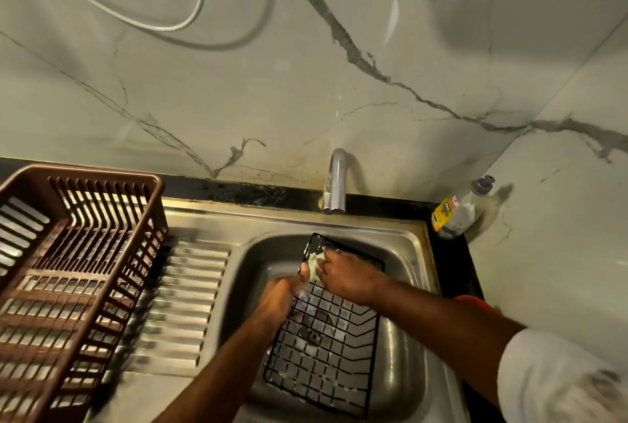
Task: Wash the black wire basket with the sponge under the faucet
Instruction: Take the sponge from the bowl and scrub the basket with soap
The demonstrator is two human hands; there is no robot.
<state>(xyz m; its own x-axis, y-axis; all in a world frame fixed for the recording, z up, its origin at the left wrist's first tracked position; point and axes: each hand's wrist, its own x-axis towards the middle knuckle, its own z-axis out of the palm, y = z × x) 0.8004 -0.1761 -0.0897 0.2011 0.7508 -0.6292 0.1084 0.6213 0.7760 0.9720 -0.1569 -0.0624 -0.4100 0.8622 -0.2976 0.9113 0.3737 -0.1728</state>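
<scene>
Your left hand (277, 300) is clamped on the left rim of the black wire-grid basket (323, 337), thumb up along the edge, holding it tilted inside the stainless steel sink basin (404, 337). Your right hand (346, 278) is closed around a pale, soapy sponge (314, 268) pressed to the basket's upper corner, just below the chrome faucet spout (336, 184). No water stream shows clearly; can't tell if it's running. Suds dot the lower wires. Risks, as I judge them: soapy wire is slick, so a hard scrub stroke could twist the basket out of your one-sided grip and drop it against the basin. The sponge may snag and tear on wire ends. The brown plastic dish rack (68, 269) sits well apart on the drainboard, the dish-soap bottle (458, 210) near the right corner.
</scene>
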